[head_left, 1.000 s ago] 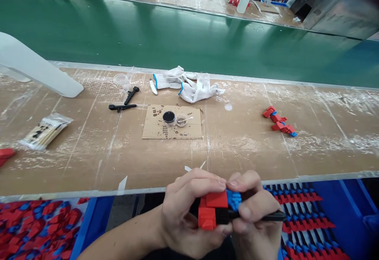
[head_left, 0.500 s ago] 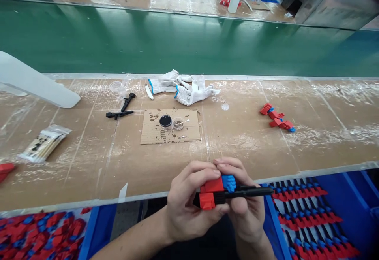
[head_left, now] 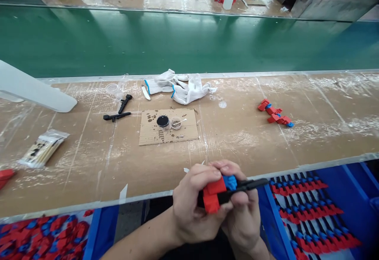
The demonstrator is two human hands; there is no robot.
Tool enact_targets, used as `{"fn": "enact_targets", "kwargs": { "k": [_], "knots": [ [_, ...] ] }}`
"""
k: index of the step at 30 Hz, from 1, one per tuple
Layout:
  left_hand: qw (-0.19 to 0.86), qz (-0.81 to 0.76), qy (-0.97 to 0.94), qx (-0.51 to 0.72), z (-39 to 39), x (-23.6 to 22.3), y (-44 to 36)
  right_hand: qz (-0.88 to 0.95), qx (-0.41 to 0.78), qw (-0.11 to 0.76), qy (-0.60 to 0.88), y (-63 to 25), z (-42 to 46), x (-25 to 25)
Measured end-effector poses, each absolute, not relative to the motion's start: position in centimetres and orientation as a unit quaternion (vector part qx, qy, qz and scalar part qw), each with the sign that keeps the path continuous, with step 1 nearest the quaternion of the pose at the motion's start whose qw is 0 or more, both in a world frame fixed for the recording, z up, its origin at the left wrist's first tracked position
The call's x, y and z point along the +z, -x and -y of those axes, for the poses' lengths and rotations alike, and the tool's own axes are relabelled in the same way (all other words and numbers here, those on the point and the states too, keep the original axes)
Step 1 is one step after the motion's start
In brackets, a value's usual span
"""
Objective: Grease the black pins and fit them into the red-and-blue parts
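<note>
Both hands meet over the table's near edge around one toy piece. My left hand is closed on a red toy arm with a blue fist. My right hand is closed round the blue end and a black toy gun, whose barrel points right. The gun lies along the fist; whether it sits inside the fist is hidden by my fingers. On the table lie two more black toy guns, crossed close together at the left, and several red and blue toy arms at the right.
A cardboard piece bears a pot of black paint and a small cup with a swab. White gloves, a swab pack and a white bottle lie around. Blue bins flank me; a green conveyor runs behind.
The toy arm and gun have turned slightly in my hands, with the barrel tilting up at its right end. The whole view has shifted a little. Both hands keep their hold.
</note>
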State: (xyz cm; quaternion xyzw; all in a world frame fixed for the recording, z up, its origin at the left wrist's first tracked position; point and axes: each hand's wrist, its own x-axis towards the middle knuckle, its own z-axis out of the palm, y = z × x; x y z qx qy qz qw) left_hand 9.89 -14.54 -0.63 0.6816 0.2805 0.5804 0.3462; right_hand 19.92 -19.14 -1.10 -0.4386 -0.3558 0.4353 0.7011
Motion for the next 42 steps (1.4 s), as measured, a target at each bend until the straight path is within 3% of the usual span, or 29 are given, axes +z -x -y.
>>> {"fn": "enact_targets", "kwargs": {
  "k": [6,12,19,23,30,35,42],
  "knots": [
    [0.417,-0.320,-0.630,0.572,13.9,-3.1,-10.8,0.303,0.465,0.684,0.473,-20.4,18.4,-3.5],
    [0.571,-0.251,-0.558,0.547,13.4,-1.5,-10.6,0.414,0.405,0.664,0.473,-22.4,17.8,-1.4],
    [0.622,-0.259,-0.527,0.518,14.7,-0.9,-9.7,0.470,0.405,0.631,0.465,-22.3,18.1,-1.4],
    [0.624,-0.223,-0.547,0.512,14.7,-0.5,-9.7,0.459,0.387,0.658,0.456,-21.4,18.6,-1.6],
    [0.613,-0.249,-0.530,0.531,15.0,-0.2,-10.0,0.401,0.492,0.673,0.380,-21.0,19.0,-1.6],
    [0.626,-0.228,-0.528,0.527,15.6,0.1,-9.8,0.369,0.501,0.692,0.365,-20.7,19.3,-0.3],
    [0.553,-0.293,-0.565,0.538,17.1,0.7,-9.9,0.330,0.501,0.699,0.389,-20.1,20.0,0.2]
  ]
}}
